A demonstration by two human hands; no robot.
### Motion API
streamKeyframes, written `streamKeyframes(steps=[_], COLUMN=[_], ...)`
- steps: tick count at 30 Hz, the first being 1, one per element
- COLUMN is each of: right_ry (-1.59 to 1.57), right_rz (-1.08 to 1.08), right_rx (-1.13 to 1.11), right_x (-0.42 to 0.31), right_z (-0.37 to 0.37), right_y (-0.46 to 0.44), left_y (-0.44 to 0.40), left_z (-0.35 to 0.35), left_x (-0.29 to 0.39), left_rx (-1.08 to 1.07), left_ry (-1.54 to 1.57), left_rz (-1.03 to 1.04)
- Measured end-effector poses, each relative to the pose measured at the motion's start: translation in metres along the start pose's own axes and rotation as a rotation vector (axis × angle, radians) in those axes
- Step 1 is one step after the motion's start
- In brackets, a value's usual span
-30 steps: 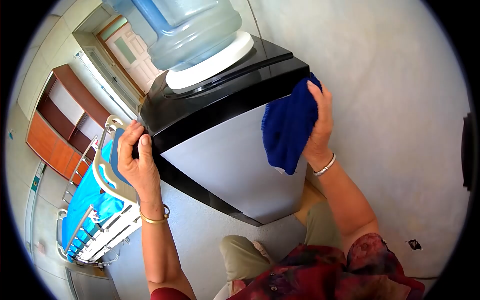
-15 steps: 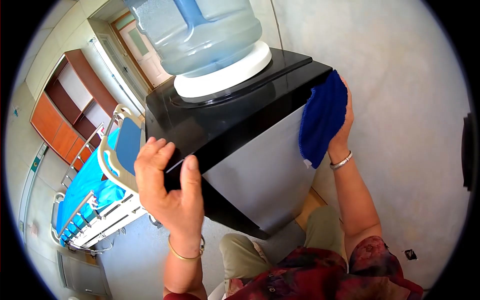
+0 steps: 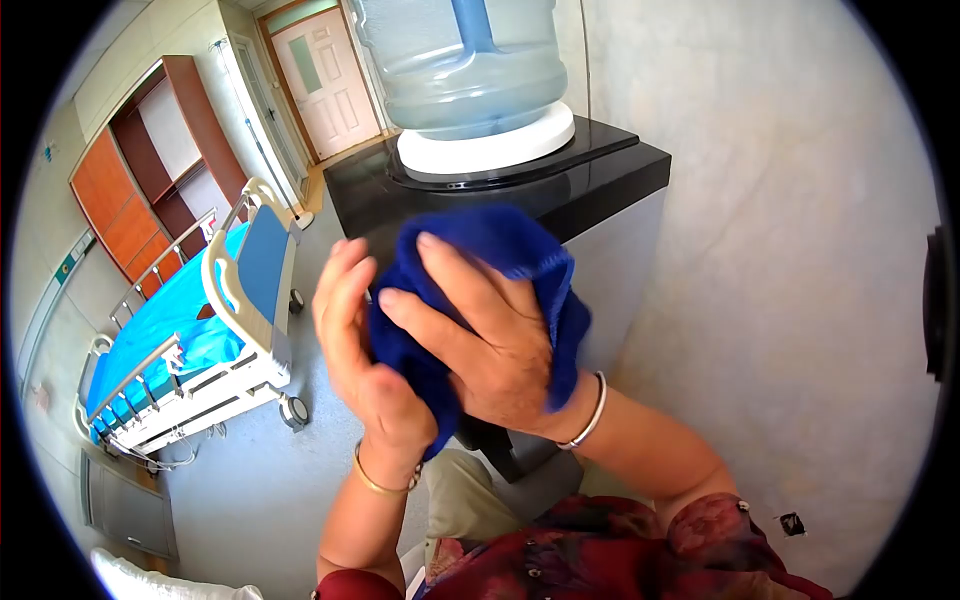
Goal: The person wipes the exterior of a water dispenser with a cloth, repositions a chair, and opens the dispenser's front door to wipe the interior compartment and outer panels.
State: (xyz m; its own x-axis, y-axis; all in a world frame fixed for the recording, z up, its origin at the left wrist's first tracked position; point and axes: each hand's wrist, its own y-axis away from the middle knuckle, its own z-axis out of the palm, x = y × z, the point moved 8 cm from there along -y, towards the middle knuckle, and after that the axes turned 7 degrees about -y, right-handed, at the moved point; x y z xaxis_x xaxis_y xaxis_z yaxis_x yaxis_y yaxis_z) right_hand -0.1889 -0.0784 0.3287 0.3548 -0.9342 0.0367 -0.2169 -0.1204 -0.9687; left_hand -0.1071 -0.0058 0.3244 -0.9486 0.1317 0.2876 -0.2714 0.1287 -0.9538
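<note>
A dark blue cloth [image 3: 485, 235] is bunched up in front of the water dispenser. My right hand [image 3: 500, 355] lies over it, fingers bent into the fabric, and the cloth shows around the fingers and below the palm. Close on its left, my left hand [image 3: 365, 350] is cupped with the fingers raised; the cloth meets its palm side. Behind both hands stands the water dispenser [image 3: 625, 190], with a black top and a grey front. A clear bluish water bottle [image 3: 440, 85] sits upside down in the white collar [image 3: 490, 145] on top.
To the left is a hospital bed [image 3: 225, 340] with blue covering, side rails and wheels. A brown and orange cabinet [image 3: 135, 215] stands behind it, and a pink door [image 3: 330, 85] is at the back. A pale wall [image 3: 780, 250] runs along the right.
My right hand has left the dispenser's right front edge and brought the cloth across to my left hand. My left hand has come away from the left corner. The view has shifted.
</note>
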Motion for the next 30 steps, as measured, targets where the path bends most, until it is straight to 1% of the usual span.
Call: streamKeyframes(steps=[1, 2, 3, 5, 6, 7, 9, 10, 11, 13, 15, 17, 18, 19, 20, 21, 22, 23, 24, 25, 26, 27, 28, 29, 30], right_ry=[-0.018, -0.040, -0.139, -0.233, -0.321, -0.460, -0.846, -0.888, -0.925, -0.384, 0.148, 0.281, 0.277, 0.315, 0.353, 0.349, 0.460, 0.569, 0.564, 0.505, 0.445, 0.444, 0.337, 0.229, 0.224], right_rz=[-0.026, -0.046, -0.066, 0.129, 0.100, 0.116, 0.091, 0.309, 0.528, 0.638, 0.573, 0.546, 0.539, 0.582, 0.630, 0.626, 0.547, 0.466, 0.467, 0.550, 0.631, 0.634, 0.678, 0.715, 0.710], right_rx=[0.002, 0.005, -0.025, -0.350, -0.361, -0.458, -0.531, -0.488, -0.448, -0.133, -0.069, -0.105, -0.104, -0.113, -0.126, -0.131, -0.298, -0.462, -0.464, -0.540, -0.613, -0.614, -0.585, -0.558, -0.566], right_x=[-0.002, -0.005, -0.004, 0.002, 0.006, 0.010, 0.027, 0.052, 0.076, 0.126, 0.177, 0.224, 0.233, 0.241, 0.248, 0.249, 0.246, 0.244, 0.244, 0.247, 0.251, 0.249, 0.244, 0.241, 0.237], right_z=[0.000, 0.001, 0.004, 0.015, 0.020, 0.024, 0.003, -0.016, -0.034, -0.082, -0.103, -0.097, -0.092, -0.088, -0.086, -0.083, -0.069, -0.057, -0.055, -0.052, -0.048, -0.050, -0.053, -0.054, -0.055], right_y=[-0.010, -0.021, -0.033, -0.051, -0.058, -0.064, -0.077, -0.083, -0.083, -0.085, -0.069, -0.043, -0.037, -0.030, -0.023, -0.025, -0.029, -0.030, -0.033, -0.031, -0.027, -0.027, -0.026, -0.025, -0.026], left_y=[0.007, 0.016, 0.021, 0.026, 0.021, 0.016, -0.002, -0.012, -0.021, -0.037, -0.054, -0.072, -0.079, -0.084, -0.088, -0.091, -0.094, -0.099, -0.107, -0.113, -0.117, -0.123, -0.124, -0.127, -0.118], left_z=[-0.011, -0.019, -0.025, -0.008, 0.001, 0.003, 0.006, 0.010, 0.012, 0.019, 0.027, 0.033, 0.037, 0.041, 0.044, 0.047, 0.048, 0.051, 0.050, 0.048, 0.045, 0.040, 0.040, 0.038, 0.040], left_x=[0.002, 0.012, 0.027, 0.049, 0.044, 0.039, 0.035, 0.034, 0.031, 0.031, 0.020, 0.001, -0.010, -0.020, -0.033, -0.049, -0.062, -0.085, -0.109, -0.114, -0.129, -0.131, -0.133, -0.119, -0.110], left_rx=[0.089, 0.073, 0.082, -0.082, -0.099, -0.014, -0.071, -0.144, -0.185, -0.320, -0.411, -0.506, -0.567, -0.628, -0.637, -0.644, -0.635, -0.673, -0.617, -0.562, -0.534, -0.498, -0.596, -0.591, -0.682], left_ry=[-0.015, -0.156, -0.299, -0.567, -0.484, -0.437, -0.487, -0.557, -0.540, -0.551, -0.462, -0.247, -0.221, -0.192, -0.198, -0.204, -0.231, -0.283, -0.358, -0.428, -0.672, -0.916, -0.820, -0.821, -0.561], left_rz=[0.018, 0.177, 0.290, 0.462, 0.386, 0.429, 0.346, 0.316, 0.291, 0.280, 0.243, 0.103, 0.047, -0.015, -0.025, -0.033, -0.034, -0.062, 0.020, 0.101, 0.096, 0.092, -0.116, -0.123, -0.251])
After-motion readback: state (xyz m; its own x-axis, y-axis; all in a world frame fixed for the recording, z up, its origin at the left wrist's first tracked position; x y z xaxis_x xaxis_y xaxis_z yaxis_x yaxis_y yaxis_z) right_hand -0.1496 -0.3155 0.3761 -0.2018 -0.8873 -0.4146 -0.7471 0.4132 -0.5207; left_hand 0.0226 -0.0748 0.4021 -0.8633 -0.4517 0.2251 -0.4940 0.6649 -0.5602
